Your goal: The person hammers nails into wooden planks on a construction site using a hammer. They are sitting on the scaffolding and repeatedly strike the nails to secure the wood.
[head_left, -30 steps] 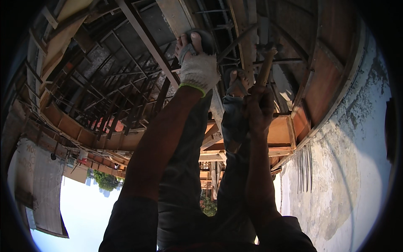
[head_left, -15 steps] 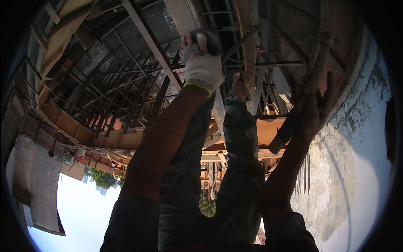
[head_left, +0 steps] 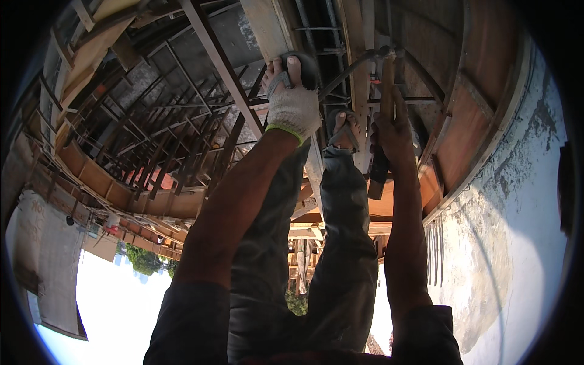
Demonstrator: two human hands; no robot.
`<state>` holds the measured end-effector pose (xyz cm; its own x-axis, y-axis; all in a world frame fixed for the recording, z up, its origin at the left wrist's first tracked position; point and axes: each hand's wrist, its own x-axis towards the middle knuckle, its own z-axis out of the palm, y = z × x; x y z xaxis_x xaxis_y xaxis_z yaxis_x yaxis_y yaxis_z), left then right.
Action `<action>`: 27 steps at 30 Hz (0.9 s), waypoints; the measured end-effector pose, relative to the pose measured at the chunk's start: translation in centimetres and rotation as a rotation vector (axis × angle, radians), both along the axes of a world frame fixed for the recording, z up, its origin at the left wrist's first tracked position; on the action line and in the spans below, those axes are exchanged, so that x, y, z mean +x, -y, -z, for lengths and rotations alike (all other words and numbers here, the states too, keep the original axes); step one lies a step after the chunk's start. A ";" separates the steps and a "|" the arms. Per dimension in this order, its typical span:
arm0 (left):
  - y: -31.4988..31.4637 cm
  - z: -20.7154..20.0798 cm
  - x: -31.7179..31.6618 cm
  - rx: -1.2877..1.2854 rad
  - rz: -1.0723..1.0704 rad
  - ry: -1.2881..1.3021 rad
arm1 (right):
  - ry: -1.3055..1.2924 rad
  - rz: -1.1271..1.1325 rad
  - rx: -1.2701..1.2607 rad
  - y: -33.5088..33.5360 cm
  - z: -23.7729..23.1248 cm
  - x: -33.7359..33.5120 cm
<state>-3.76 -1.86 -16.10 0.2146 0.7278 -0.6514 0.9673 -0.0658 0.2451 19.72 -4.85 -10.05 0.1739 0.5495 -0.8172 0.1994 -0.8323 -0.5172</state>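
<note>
One hammer (head_left: 387, 85), held in the right hand (head_left: 396, 135)

Probably head-heavy, stiff and hard to break; dark lower handle likely the surest hold, bare shaft perhaps slicker. Looks: dark metal head at the far end, brown shaft, blackish butt nearest the person. Lies right of the right foot (head_left: 344, 141), over dim framework (head_left: 409, 101). Right hand grasps it partway along the handle, one finger seemingly along the shaft. Gloved left hand (head_left: 294, 111) near the left foot (head_left: 294, 68); fingers hidden, cannot tell whether it grips anything.
</note>
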 end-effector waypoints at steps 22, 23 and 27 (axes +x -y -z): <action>-2.9 -2.5 0.7 -0.220 -0.014 0.021 | -0.074 0.292 -0.094 -0.2 -0.3 -1.9; -4.1 -3.6 1.1 -0.330 -0.002 0.036 | -0.094 0.373 -0.111 0.0 -1.3 -1.9; -2.5 -1.5 -2.0 -1.004 -0.333 0.480 | -0.323 0.731 -0.251 0.9 -2.1 -1.5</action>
